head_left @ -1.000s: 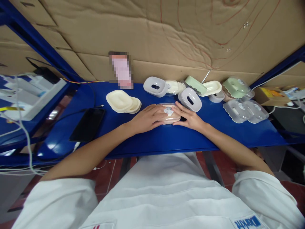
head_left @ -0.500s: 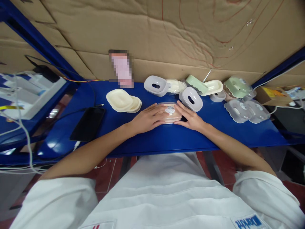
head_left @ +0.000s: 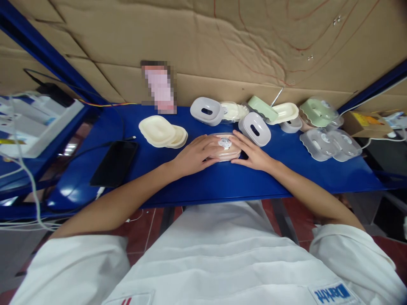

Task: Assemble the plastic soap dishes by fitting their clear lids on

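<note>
A pink soap box (head_left: 226, 155) with a clear lid and a round printed sticker sits on the blue table, near its front edge. My left hand (head_left: 197, 156) grips its left side, fingers lying over the lid and thumb along the front. From the right, my right hand (head_left: 253, 155) clasps the same box, fingertips on the lid edge and thumb at the front corner. Just behind my right fingers lies a grey slotted soap dish (head_left: 255, 128). To the left of my left hand rest cream oval trays (head_left: 158, 130), one overlapping the other. The box's ends are partly hidden by my hands.
Along the back are another grey slotted dish (head_left: 207, 112), a green dish (head_left: 262, 109) and a cream tray (head_left: 286, 112). Clear-lidded boxes (head_left: 321, 145) stand at right. A black phone (head_left: 114, 164) with a white cable lies left. A cardboard wall (head_left: 203, 46) rises behind.
The whole view has shifted slightly. Both hands stay around the pink soap box, with the fingers in nearly the same places.
</note>
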Motion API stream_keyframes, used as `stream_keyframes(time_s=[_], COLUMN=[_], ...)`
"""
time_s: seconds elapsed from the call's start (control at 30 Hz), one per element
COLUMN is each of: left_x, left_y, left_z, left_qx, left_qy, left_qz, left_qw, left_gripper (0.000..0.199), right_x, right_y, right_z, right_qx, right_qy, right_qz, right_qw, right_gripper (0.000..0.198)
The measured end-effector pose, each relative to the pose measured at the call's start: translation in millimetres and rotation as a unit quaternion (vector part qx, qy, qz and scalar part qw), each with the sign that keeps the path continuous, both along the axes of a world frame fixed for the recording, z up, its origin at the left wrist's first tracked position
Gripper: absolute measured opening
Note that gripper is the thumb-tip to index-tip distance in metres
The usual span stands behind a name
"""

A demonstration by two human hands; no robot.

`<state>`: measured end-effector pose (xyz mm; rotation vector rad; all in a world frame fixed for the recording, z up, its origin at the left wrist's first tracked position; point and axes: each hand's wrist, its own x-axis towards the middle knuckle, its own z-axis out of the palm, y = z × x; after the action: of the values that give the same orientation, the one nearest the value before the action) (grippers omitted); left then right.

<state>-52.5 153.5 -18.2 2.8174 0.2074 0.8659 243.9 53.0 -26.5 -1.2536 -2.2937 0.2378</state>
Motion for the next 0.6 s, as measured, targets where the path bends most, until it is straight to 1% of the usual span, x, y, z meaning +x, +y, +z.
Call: stream_keyframes(time_s=[0.1, 0.2, 0.3, 0.33, 0.4, 0.47, 0.5, 0.53, 0.57, 0.6], left_x=[0.3, -1.0, -5.1, -6.9, -9.8, -10.5, -9.8, -8.4, -6.5, -4.4], left_y=[0.2, -1.8, -5.5, -6.5, -8.1, -9.6, -10.7, -12.1, -13.9, -15.8], left_z=[0.1, 4.0, 12.0, 14.6, 18.3, 19.5, 19.3, 18.8, 18.2, 17.6], left_qx=[-0.011, -0.024, -0.039, -0.038, -0.024, -0.004, 0.006, 0.016, 0.027, 0.040], left_qy=[-0.011, -0.024, -0.046, -0.056, -0.073, -0.076, -0.071, -0.062, -0.050, -0.038], left_qz=[-0.014, -0.030, -0.021, -0.012, 0.006, 0.017, 0.017, 0.013, 0.008, 0.003], left_qw=[1.000, 0.999, 0.998, 0.998, 0.997, 0.997, 0.997, 0.998, 0.998, 0.998], left_gripper=[0.042, 0.052, 0.064, 0.066, 0.065, 0.061, 0.058, 0.055, 0.051, 0.047], right_x=[0.6, 0.7, 3.1, 6.4, 20.8, 48.8, 68.0, 90.1, 114.0, 138.4], right_y=[3.3, 2.6, -7.9, -13.9, -29.5, -49.5, -60.8, -72.8, -84.9, -96.8], right_z=[-1.3, 6.5, 28.4, 37.6, 54.7, 66.0, 68.5, 68.7, 66.8, 63.2], right_qx=[-0.004, 0.001, 0.021, 0.033, 0.078, 0.147, 0.185, 0.223, 0.264, 0.282], right_qy=[0.007, 0.005, -0.025, -0.037, -0.055, -0.063, -0.064, -0.061, -0.054, -0.053], right_qz=[0.003, 0.013, -0.003, -0.022, -0.089, -0.184, -0.240, -0.296, -0.352, -0.405], right_qw=[1.000, 1.000, 0.999, 0.999, 0.991, 0.970, 0.951, 0.927, 0.896, 0.868], right_gripper=[0.094, 0.093, 0.085, 0.082, 0.080, 0.083, 0.085, 0.085, 0.087, 0.092])
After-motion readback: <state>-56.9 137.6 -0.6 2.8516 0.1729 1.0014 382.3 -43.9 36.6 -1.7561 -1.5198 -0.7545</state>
